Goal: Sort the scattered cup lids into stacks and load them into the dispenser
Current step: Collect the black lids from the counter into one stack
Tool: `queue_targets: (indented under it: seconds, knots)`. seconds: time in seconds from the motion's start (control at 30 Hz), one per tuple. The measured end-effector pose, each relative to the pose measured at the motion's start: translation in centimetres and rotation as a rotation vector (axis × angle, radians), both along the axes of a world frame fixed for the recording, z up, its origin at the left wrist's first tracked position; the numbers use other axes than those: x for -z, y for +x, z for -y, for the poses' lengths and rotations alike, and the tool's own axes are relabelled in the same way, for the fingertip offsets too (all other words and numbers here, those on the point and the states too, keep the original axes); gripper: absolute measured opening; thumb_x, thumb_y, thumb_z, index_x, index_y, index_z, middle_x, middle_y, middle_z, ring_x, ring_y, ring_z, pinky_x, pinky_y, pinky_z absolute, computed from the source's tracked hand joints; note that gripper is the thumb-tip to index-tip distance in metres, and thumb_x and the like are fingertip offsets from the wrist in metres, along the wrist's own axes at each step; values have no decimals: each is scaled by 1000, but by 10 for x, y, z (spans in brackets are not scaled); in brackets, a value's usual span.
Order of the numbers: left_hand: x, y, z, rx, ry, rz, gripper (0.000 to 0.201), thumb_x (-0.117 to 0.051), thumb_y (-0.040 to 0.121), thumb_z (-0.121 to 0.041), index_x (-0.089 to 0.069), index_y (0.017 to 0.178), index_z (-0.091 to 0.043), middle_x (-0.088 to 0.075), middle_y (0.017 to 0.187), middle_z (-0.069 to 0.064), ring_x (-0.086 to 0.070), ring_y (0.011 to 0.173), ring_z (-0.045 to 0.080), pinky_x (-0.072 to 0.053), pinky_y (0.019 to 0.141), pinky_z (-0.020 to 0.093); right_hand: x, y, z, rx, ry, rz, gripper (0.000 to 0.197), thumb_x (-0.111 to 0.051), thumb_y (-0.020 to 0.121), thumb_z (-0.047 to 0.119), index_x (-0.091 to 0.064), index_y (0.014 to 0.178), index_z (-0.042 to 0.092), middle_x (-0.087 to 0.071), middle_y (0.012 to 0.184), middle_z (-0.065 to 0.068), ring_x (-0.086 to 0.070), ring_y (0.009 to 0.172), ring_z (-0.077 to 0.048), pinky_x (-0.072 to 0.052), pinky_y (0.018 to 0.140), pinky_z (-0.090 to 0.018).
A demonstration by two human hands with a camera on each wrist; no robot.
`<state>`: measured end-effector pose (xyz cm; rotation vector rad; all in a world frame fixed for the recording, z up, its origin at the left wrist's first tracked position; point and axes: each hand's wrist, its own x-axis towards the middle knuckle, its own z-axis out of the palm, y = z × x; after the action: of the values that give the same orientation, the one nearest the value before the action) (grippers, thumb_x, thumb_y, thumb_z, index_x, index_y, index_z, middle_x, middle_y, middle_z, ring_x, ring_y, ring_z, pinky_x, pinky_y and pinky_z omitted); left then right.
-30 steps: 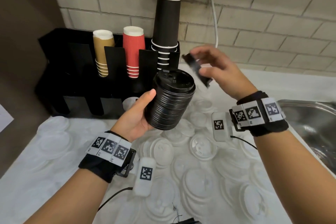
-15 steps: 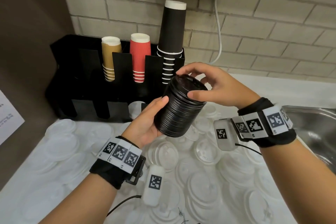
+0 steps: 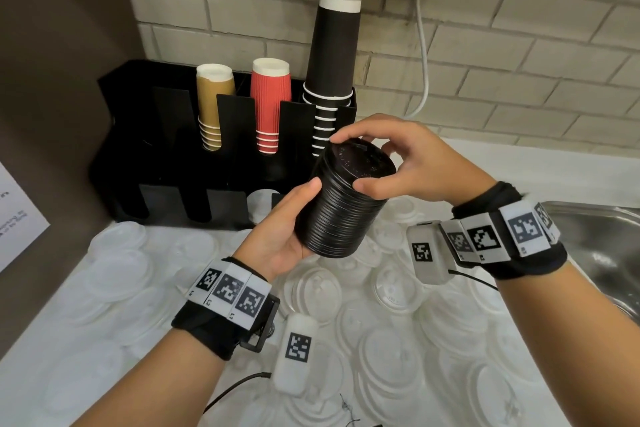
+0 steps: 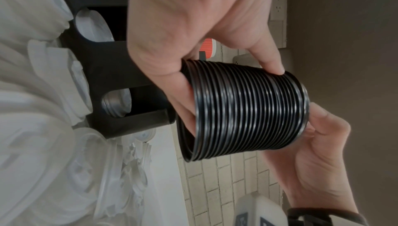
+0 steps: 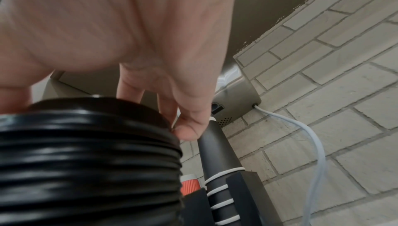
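Observation:
A tall stack of black cup lids (image 3: 343, 204) (image 4: 247, 110) (image 5: 86, 161) hangs tilted in the air in front of the black dispenser (image 3: 166, 156). My left hand (image 3: 280, 229) grips the stack from below and the side, thumb on its ribbed wall. My right hand (image 3: 391, 163) pinches the top lid's rim, thumb on the near edge and fingers curled over the far edge. Several clear white lids (image 3: 388, 319) lie scattered over the counter beneath. In the dispenser's lower slots sit a few white lids (image 3: 261, 201) (image 4: 94, 25).
Upside-down stacks of brown (image 3: 213, 104), red (image 3: 270, 100) and tall black cups (image 3: 332, 62) stand in the dispenser's top. A steel sink (image 3: 602, 246) lies at the right. A wall unit with a white cable (image 3: 422, 55) hangs on the brick wall above.
A second ago my right hand held a single black lid above the stack; it has set that lid on top and now pinches the top rim. The stack sits slightly more tilted.

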<state>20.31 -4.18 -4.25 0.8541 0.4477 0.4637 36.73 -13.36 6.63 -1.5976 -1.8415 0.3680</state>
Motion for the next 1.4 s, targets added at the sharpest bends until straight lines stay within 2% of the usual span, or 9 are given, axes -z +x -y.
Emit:
queue_targets:
  seconds: [0.23,0.43,0.53,0.67,0.9,1.1,1.23,1.33,1.4]
  knots:
    - [2,-3,-5,28,27,30,81,-75,63,-51,-55,133,-16,-65,128,11,-64,114,27,-58,79,40,-7,0,-5,-60,-40,20,49,-78,76,14,-61,121,23,-60,115,9,-54,107,0,-41,80,-10]
    - [2,-6,-15,97,58,128,48,-70,66,-53,-76,106,-27,-69,121,5,-65,113,22,-58,79,39,-28,25,-3,-10,-25,-172,22,-55,87,37,-65,106,35,-65,111,18,-57,103,0,-44,83,-18]
    - [1,-10,-26,54,27,196,51,-70,70,-51,-74,112,-24,-65,128,8,-61,119,26,-56,86,42,-6,60,-19,175,-378,-75,19,-55,92,27,-73,94,23,-71,101,4,-63,99,-14,-48,79,-29]
    - [-7,-16,-36,34,65,223,47,-63,77,-53,-74,111,-24,-67,124,7,-62,118,25,-56,85,41,59,93,-68,375,-847,233,35,-53,95,25,-59,127,12,-57,128,-9,-57,109,-26,-50,93,-34]
    - [-15,-17,-46,-11,115,184,50,-65,73,-53,-73,113,-25,-66,127,7,-61,119,26,-56,83,41,119,128,-133,650,-636,296,46,-42,99,20,-35,140,3,-48,138,-21,-50,123,-34,-40,97,-36]
    - [-19,-18,-52,-42,121,177,45,-66,70,-52,-76,106,-27,-70,119,4,-65,112,23,-58,79,38,129,151,-153,615,-553,258,28,-53,94,16,-65,116,4,-62,122,-19,-60,110,-36,-47,99,-41]
    - [-19,-17,-55,-63,120,153,44,-67,68,-52,-77,103,-28,-71,117,3,-67,110,22,-58,77,37,136,160,-156,626,-543,328,21,-60,91,20,-68,110,17,-56,123,-17,-57,111,-34,-47,96,-34]
    - [-18,-16,-58,-51,114,150,49,-78,62,-54,-77,103,-27,-71,116,3,-67,109,22,-58,76,37,142,166,-158,556,-534,85,26,-73,83,17,-68,108,11,-60,120,-13,-57,112,-32,-43,91,-28]
    - [-16,-16,-59,-38,114,165,55,-86,56,-54,-77,103,-27,-71,116,3,-67,108,22,-58,76,37,144,165,-162,516,-590,59,43,-76,80,16,-61,121,12,-58,122,-12,-54,117,-33,-42,101,-34]
